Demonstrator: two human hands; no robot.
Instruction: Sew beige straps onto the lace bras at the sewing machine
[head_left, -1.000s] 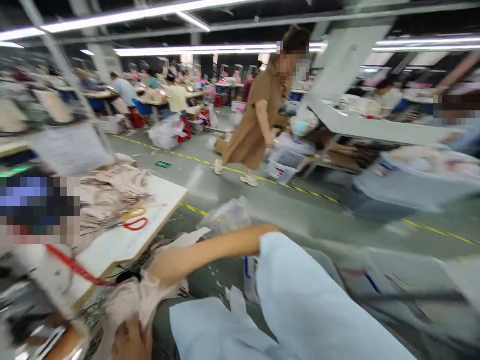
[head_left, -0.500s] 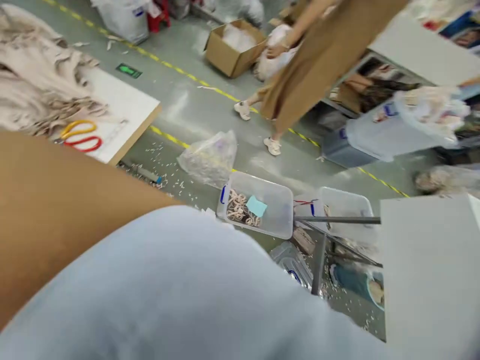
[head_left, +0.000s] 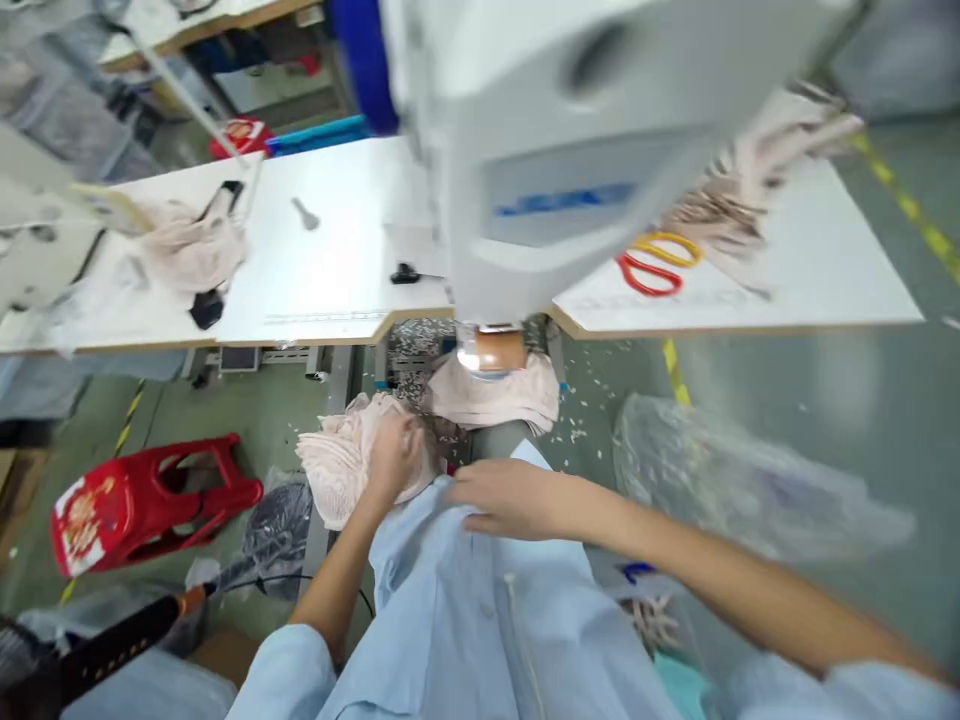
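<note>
My left hand (head_left: 391, 457) is closed on a bundle of pale pink fabric (head_left: 337, 470) held in front of my lap. My right hand (head_left: 504, 497) lies with its fingers stretched flat on my light blue clothing (head_left: 457, 600), just right of the bundle. A second pink fabric piece (head_left: 495, 395) hangs under the white sewing machine (head_left: 570, 140), which fills the top middle, blurred. Both forearms reach in from the bottom.
A white worktable (head_left: 330, 270) carries more pink fabric (head_left: 191, 250) at the left and red-and-yellow scissors (head_left: 660, 262) at the right. A red plastic stool (head_left: 142, 495) stands on the floor at the left. A clear plastic bag (head_left: 735, 480) lies at the right.
The view has swung from the aisle and floor bins round to the sewing machine and my lap. Both hands are now in view, the left gripping pink fabric.
</note>
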